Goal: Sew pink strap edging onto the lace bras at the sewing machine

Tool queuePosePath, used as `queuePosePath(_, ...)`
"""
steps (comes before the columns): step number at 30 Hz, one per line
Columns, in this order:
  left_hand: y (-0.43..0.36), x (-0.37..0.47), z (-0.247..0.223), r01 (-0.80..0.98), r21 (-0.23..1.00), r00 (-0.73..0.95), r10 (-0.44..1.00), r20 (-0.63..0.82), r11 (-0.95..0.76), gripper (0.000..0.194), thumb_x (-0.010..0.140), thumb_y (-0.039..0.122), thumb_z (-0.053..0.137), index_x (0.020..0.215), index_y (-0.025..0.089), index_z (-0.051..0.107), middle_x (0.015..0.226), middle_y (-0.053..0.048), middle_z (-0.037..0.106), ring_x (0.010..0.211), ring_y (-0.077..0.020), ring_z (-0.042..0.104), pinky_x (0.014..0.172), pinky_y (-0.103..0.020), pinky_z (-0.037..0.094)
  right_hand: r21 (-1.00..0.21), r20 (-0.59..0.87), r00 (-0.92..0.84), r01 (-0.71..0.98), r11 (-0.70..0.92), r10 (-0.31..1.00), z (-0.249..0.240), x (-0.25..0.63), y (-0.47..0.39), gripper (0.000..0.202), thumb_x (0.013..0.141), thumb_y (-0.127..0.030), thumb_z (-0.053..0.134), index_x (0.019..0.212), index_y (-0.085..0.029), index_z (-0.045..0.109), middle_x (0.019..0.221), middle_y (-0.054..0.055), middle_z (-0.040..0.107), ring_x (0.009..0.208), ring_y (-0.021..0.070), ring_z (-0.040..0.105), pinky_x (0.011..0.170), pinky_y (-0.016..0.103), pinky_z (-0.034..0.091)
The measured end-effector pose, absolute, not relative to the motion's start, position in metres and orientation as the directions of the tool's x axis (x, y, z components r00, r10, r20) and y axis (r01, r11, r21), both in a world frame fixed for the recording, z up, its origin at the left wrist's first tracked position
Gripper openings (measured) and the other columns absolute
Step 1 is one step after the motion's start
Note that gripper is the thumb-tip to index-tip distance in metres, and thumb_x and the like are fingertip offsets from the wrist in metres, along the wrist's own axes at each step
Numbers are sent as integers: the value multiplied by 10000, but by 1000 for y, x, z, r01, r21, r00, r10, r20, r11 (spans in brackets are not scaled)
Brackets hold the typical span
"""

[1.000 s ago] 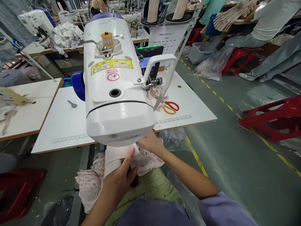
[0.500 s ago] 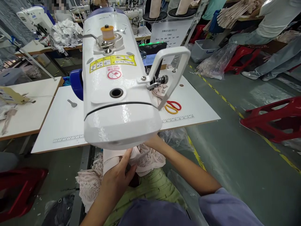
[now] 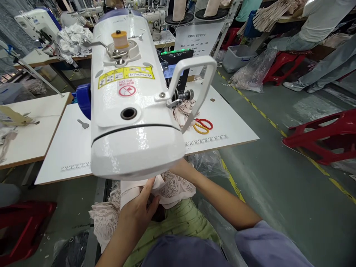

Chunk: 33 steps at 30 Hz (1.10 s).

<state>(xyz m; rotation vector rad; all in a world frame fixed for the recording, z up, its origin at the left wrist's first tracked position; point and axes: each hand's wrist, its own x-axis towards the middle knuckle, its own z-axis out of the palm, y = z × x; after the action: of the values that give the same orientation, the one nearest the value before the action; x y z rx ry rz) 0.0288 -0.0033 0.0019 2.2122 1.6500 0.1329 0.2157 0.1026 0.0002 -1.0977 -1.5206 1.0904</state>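
A beige lace bra (image 3: pixel 176 189) lies across my lap, just below the white sewing machine head (image 3: pixel 136 152). My left hand (image 3: pixel 139 207) grips its smooth band, with thumb and index finger on the fabric. From the right, my right hand (image 3: pixel 179 167) reaches in to the lace part. Its fingers are hidden behind the machine head, so their grip does not show. More beige lace pieces (image 3: pixel 104 218) hang in a bunch left of my left forearm.
Red-and-yellow-handled scissors (image 3: pixel 203 126) lie on the white table (image 3: pixel 233 118) near a printed ruler (image 3: pixel 207 141). Beige strips (image 3: pixel 185 113) are heaped behind the machine's lever guard. A red stool (image 3: pixel 322 137) stands on the right. Another person's leg (image 3: pixel 328 70) shows at upper right.
The view has shifted slightly, so the machine head sits a little further left in the picture. Both hands keep nearly the same hold and place on the bra.
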Motion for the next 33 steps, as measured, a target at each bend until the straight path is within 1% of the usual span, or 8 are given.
queuePosePath(4,-4,29,2,898,361,306,946,-109,-249,593,976,379,418,1535,332,227,913,-5,700,514,-118,602,432,-179,329,-948,192,-196,218,233,962,-3,214,107,43,853,-229,589,824,-216,617,893,56,576,911,249,569,870,465,489)
queuePosePath(9,-4,23,4,913,336,275,957,-90,-231,568,969,381,458,1511,300,310,936,-34,718,511,-114,616,436,-168,345,-919,278,-191,232,318,942,-13,211,112,26,835,-217,602,857,-227,612,918,45,586,845,213,559,821,381,491)
queuePosePath(12,-3,20,6,915,320,277,960,-48,-247,552,963,371,477,1495,288,352,994,-48,719,514,-110,623,442,-174,357,-923,311,-114,201,329,943,-14,211,107,74,856,-261,587,906,-216,617,1040,61,600,810,187,556,767,337,488)
queuePosePath(15,-4,19,8,901,344,302,951,-62,-263,556,961,388,475,1495,299,350,969,-34,722,470,-101,594,446,-177,375,-944,290,-22,159,290,957,-15,214,102,96,872,-290,580,919,-215,616,1133,60,598,831,173,562,764,314,481)
queuePosePath(21,-4,18,11,893,382,273,961,-45,-236,528,964,399,466,1477,302,384,1033,-42,720,473,-96,586,464,-185,394,-947,301,-19,108,302,953,-22,218,99,113,897,-309,573,938,-209,606,1060,47,584,777,149,533,788,312,462)
queuePosePath(23,-4,19,12,896,381,267,962,-52,-228,523,964,405,465,1472,302,392,1011,-39,717,460,-94,570,464,-189,392,-947,302,-25,110,302,953,-23,219,99,116,904,-313,567,938,-209,604,1049,45,585,793,152,533,786,309,458)
queuePosePath(28,-2,23,12,877,414,300,951,-76,-243,534,977,394,436,1491,271,366,852,-28,713,444,-100,563,423,-173,347,-958,259,-37,115,261,965,-24,221,98,124,909,-314,550,948,-210,606,1066,51,586,815,154,538,736,292,454)
queuePosePath(33,1,27,11,877,395,312,949,-38,-273,523,970,383,451,1478,274,389,899,-41,714,488,-109,599,437,-173,355,-966,242,-41,79,245,969,-25,222,95,125,905,-314,554,922,-202,606,1039,51,588,808,153,532,678,281,434)
